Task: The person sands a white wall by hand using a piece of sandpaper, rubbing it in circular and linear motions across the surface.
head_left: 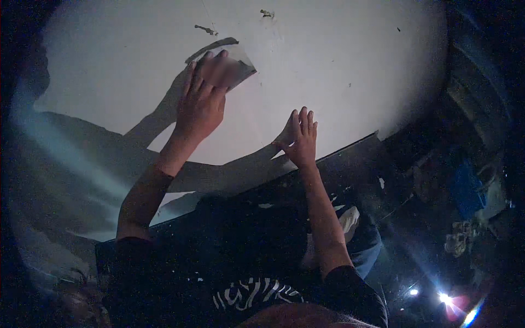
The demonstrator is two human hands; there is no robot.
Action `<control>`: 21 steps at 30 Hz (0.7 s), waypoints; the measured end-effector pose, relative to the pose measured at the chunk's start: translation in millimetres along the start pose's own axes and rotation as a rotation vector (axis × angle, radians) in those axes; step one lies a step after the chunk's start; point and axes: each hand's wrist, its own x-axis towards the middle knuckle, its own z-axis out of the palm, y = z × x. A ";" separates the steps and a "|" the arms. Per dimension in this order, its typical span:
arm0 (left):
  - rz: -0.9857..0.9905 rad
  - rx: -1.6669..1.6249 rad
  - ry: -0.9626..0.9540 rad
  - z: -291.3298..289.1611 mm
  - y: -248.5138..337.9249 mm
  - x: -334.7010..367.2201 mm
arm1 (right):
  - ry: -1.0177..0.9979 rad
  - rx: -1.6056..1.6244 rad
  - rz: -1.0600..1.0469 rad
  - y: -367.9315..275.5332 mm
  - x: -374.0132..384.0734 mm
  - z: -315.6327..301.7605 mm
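Note:
My left hand [203,106] is up on a broad whitish surface [350,44]. Its outstretched fingers press a thin, four-cornered greyish sheet [240,56] against that surface. A dark strip runs along the sheet's upper left edge, and a blurred patch covers part of the fingers, so I cannot make out the sheet's kind. Lower and to the right is my right hand [302,143], fingers stretched upward and thumb spread, with nothing in it. It lies at the whitish surface near its lower edge; whether the palm touches cannot be told.
Dark scuffed marks [206,30] and a second chipped spot [267,13] show above the sheet. Shadows of my arms fall across the surface. Down at the right are a blue object [469,188], a pale cluttered item [458,239] and a bright lamp [445,299] in the dark.

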 end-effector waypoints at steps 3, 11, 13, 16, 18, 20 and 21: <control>-0.006 0.019 -0.073 5.7 9.9 -3.9 | -0.010 -0.014 0.006 -0.3 0.6 -0.9; 0.176 -0.178 -0.382 45.3 75.9 -92.2 | -0.011 -0.003 -0.007 2.7 0.5 -0.9; 0.174 -0.150 -0.345 49.4 73.7 -95.1 | 0.011 -0.007 -0.014 2.2 0.8 0.2; 0.156 -0.096 -0.276 43.5 57.8 -77.5 | 0.004 -0.067 0.003 0.4 0.9 1.8; 0.143 -0.069 -0.201 31.8 39.7 -54.4 | 0.009 -0.059 0.001 -1.0 1.1 1.6; 0.046 -0.016 -0.129 16.0 20.9 -27.7 | 0.004 -0.049 0.004 -2.2 0.9 0.2; 0.046 -0.014 -0.130 8.4 12.2 -16.0 | 0.007 -0.025 0.004 -2.6 0.9 -0.6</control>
